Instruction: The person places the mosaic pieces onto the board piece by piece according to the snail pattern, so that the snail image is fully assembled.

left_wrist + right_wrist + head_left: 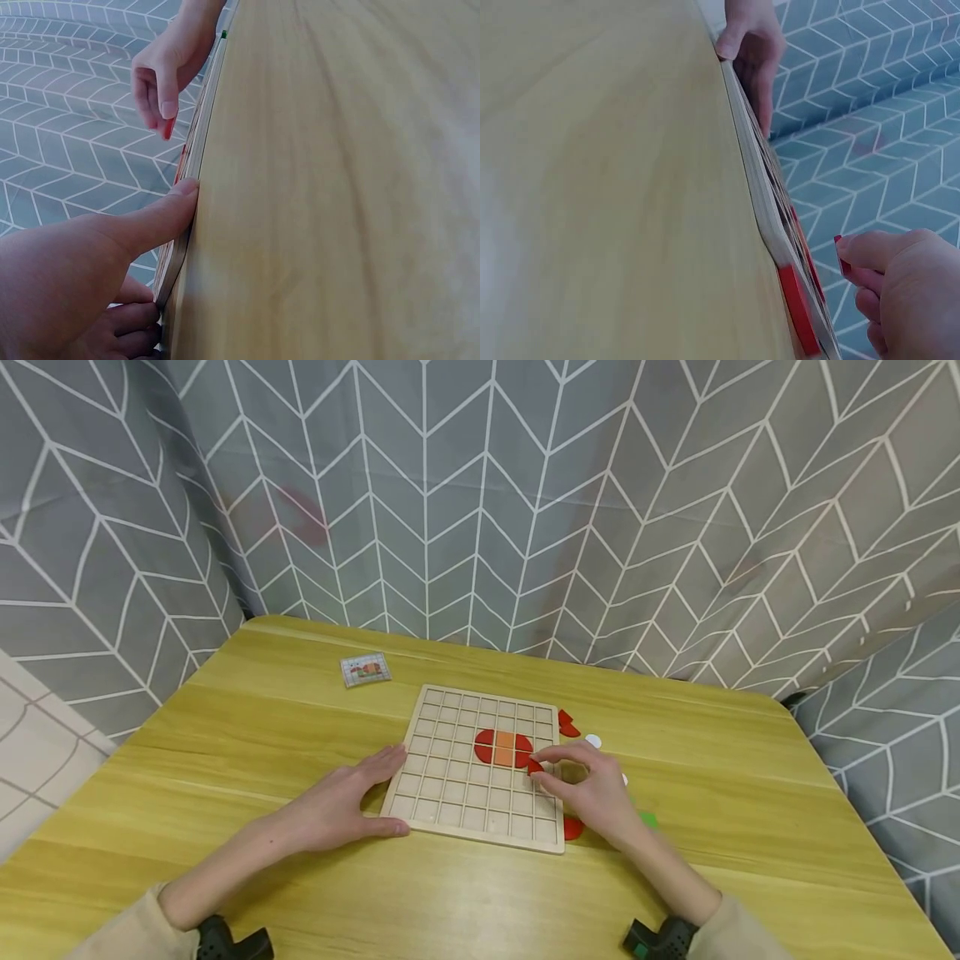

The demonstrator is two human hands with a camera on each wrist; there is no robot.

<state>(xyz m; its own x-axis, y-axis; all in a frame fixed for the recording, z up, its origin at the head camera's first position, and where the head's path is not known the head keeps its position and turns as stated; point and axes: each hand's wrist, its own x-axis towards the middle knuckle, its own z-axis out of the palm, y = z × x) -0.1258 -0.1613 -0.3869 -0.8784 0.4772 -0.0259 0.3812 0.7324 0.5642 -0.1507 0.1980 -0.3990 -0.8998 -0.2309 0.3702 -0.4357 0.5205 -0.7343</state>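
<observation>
Right hand (588, 781), fingers pinching red piece (534, 767) above board (452, 770) near right edge. Left hand (333, 803), fingers extended, touches board's left side. Piece probably light, stiff; grip edges.

Open passage noted: tabletop (450, 902) on the near side of the grid board (453, 794). Obstructions: left hand (341, 802) against its left edge; right hand (591, 785), pinching a red piece (535, 767), over its right; loose red pieces (573, 828) alongside; curtain (450, 510) behind.
</observation>
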